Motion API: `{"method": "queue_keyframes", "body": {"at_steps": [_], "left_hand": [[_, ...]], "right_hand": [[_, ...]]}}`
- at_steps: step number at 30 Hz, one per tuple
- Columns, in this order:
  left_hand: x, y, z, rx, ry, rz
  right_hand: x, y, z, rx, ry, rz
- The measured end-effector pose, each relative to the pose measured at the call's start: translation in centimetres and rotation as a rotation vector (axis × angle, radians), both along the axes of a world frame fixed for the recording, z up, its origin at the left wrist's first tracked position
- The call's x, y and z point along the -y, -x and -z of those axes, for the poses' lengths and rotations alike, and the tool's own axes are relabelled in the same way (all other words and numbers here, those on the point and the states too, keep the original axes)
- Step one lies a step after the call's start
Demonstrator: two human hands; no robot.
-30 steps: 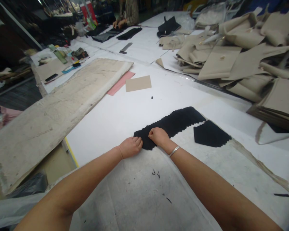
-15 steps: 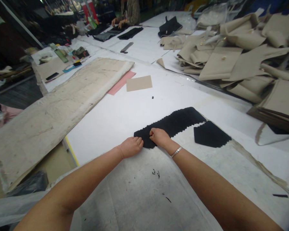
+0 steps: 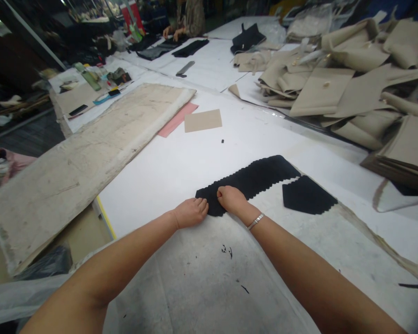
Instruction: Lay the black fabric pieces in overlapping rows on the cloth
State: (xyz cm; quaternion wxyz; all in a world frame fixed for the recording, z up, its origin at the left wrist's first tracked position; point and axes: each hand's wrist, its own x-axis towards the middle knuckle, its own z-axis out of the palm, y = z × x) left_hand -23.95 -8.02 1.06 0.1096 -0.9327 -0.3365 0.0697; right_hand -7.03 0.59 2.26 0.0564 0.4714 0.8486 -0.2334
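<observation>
A fanned row of overlapping black cut pieces [image 3: 259, 176], with stepped edges, lies across the white table in front of me. At its near left end, my left hand [image 3: 193, 212] has its fingers curled together over the edge of a black piece; the thumb is hidden. My right hand [image 3: 231, 198], with a silver bracelet at the wrist, is closed in a pinch on the same end of the row, just right of the left hand. What lies between its fingertips is mostly hidden. Another small group of black pieces [image 3: 308, 195] lies apart, right of the row.
A worn pale board [image 3: 80, 153] spans the left side. Beyond the row lie a beige rectangle [image 3: 203, 120] and a pink sheet [image 3: 177, 119]. Beige bag parts [image 3: 334, 88] are heaped at right. A co-worker's hands [image 3: 174, 33] are at the far table.
Both hands stay at the near end of the black row, with the right fingers curled slightly tighter. The whole view has shifted slightly.
</observation>
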Motion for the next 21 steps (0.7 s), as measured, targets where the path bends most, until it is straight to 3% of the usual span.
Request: {"method": "queue_keyframes", "body": {"at_steps": [9, 21], "left_hand": [[0.0, 0.7, 0.9, 0.013, -0.054, 0.053], [1.0, 1.2, 0.6, 0.045, -0.044, 0.031]], "right_hand": [[-0.2, 0.5, 0.0, -0.009, 0.059, 0.092], [-0.1, 0.9, -0.4, 0.032, 0.038, 0.075]]}}
